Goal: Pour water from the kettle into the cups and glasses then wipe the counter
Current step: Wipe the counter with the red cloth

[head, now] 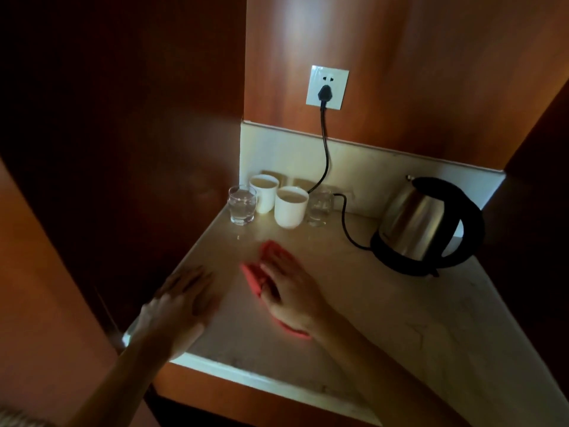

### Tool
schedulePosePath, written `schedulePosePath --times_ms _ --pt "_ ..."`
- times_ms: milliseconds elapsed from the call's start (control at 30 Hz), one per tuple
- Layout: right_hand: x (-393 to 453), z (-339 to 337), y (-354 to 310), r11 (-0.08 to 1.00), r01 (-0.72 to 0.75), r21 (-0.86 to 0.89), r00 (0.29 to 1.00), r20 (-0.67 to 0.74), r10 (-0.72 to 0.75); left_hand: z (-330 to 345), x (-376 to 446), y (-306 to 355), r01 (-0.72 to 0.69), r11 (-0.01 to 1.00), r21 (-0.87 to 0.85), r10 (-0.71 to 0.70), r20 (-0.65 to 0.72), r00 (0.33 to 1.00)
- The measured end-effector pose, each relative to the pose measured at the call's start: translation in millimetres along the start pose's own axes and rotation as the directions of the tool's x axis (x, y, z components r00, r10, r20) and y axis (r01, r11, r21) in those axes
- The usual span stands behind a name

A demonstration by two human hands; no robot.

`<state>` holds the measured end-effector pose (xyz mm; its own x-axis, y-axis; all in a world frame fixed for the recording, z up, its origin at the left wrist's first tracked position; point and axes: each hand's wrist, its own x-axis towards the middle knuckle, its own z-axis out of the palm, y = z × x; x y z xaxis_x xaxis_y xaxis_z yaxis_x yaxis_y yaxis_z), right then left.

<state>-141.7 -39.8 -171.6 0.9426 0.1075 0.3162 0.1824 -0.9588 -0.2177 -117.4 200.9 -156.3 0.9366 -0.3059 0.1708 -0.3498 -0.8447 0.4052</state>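
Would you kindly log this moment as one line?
phase: wiping | right hand: on red cloth | left hand: flat on counter | kettle: on base

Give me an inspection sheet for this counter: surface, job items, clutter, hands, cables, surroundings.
Surface: pale stone counter, small droplets near the glasses.
Job's things: kettle on its base at right; two white cups and two glasses grouped at the back left, liquid visible in them; red cloth on the counter.
Clutter: nothing seen.
Hands: right hand presses on the cloth; left hand flat at the counter's left edge, blurred.
Cables: black cord runs from the wall socket to the kettle base.
Surroundings: wood-panelled alcove, dim.
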Motion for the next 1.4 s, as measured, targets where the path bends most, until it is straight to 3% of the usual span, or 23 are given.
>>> schedulePosePath --times_ms 100,167,300,433,633,800,900,1100,1200,1333,1400 --pt "-45 -10 -7 0.997 0.069 0.020 0.996 0.062 -0.070 -2 -1 1 -0.001 1.000 0.008 0.001 -0.007 1.000" --pt "-79 -26 5 0.998 0.048 0.048 0.999 -0.004 -0.048 -2 -1 2 -0.005 1.000 0.029 0.004 0.021 1.000" --pt "-114 -52 71 0.986 -0.157 -0.052 0.987 -0.037 0.156 -2 -2 0 0.002 1.000 0.009 -0.002 0.046 0.999" --pt "-76 -48 95 0.952 -0.291 -0.091 0.956 -0.067 0.286 0 1 0 -0.002 0.999 0.034 0.001 0.048 0.999" --pt "5 -3 23 0.995 -0.101 -0.006 0.994 -0.035 0.100 7 5 -7 0.000 0.997 0.074 -0.002 0.022 1.000" --pt "-40 -8 -10 0.990 0.116 0.084 0.993 0.014 -0.117 12 1 -8 -0.057 0.997 0.061 0.061 -0.058 0.996" --pt "-73 -26 28 0.996 0.056 0.071 0.996 -0.067 -0.051 9 -2 -6 -0.056 0.996 0.072 0.060 -0.058 0.997" --pt "-65 -39 115 0.969 -0.245 -0.040 0.966 -0.097 0.241 12 12 0 0.026 0.992 0.127 -0.027 0.006 1.000" --pt "-36 -28 104 0.975 -0.223 -0.019 0.966 -0.140 0.218 2 35 29 0.090 0.995 0.037 -0.092 0.070 0.993" --pt "-2 -10 82 0.996 -0.084 0.043 0.986 -0.142 0.089 -4 87 78 -0.089 0.995 -0.037 0.089 0.009 0.996" --pt "5 -3 79 0.994 -0.097 0.043 0.987 -0.127 0.102 -8 121 96 -0.185 0.981 -0.058 0.183 -0.025 0.983"
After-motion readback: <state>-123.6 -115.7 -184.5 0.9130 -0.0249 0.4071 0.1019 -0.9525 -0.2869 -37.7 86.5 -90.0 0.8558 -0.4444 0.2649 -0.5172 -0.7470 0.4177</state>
